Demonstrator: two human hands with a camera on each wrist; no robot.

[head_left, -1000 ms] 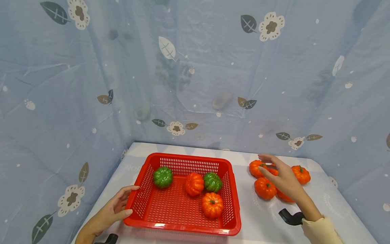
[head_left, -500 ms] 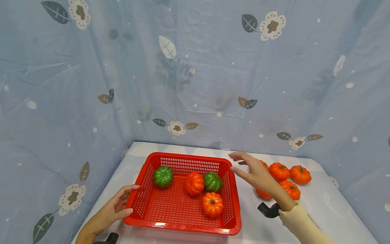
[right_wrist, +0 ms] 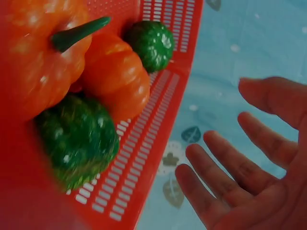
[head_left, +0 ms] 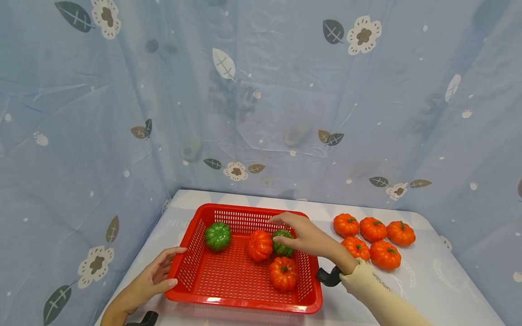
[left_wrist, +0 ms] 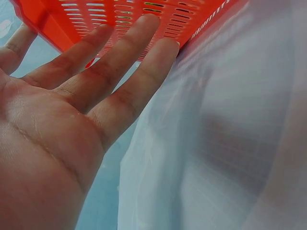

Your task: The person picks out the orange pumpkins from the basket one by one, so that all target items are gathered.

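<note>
A red plastic basket [head_left: 238, 306] holds two green pumpkins and two orange ones. One green pumpkin [head_left: 218, 237] sits at its left; the other green pumpkin [head_left: 282, 248], an orange pumpkin [head_left: 260, 246] lying tilted and a second orange pumpkin [head_left: 284, 274] group at its right. My left hand [head_left: 148, 280] rests against the left wall, its fingers stretched and spread along the slotted side [left_wrist: 103, 14] in the left wrist view. Over the basket's right part hovers my right hand [head_left: 303, 235], fingers spread and palm bare in the right wrist view; it partly covers the right green pumpkin.
Several orange pumpkins [head_left: 373, 229] lie together on the white table [head_left: 440, 271] right of the basket. A blue curtain [head_left: 261, 113] printed with flowers and leaves hangs behind and along both sides. Black camera mounts [head_left: 329, 276] project from the wrists.
My right hand has swept left from above the loose orange pumpkins to over the basket's right part, carrying nothing. The left hand, the basket and the pumpkins in it stay in place.
</note>
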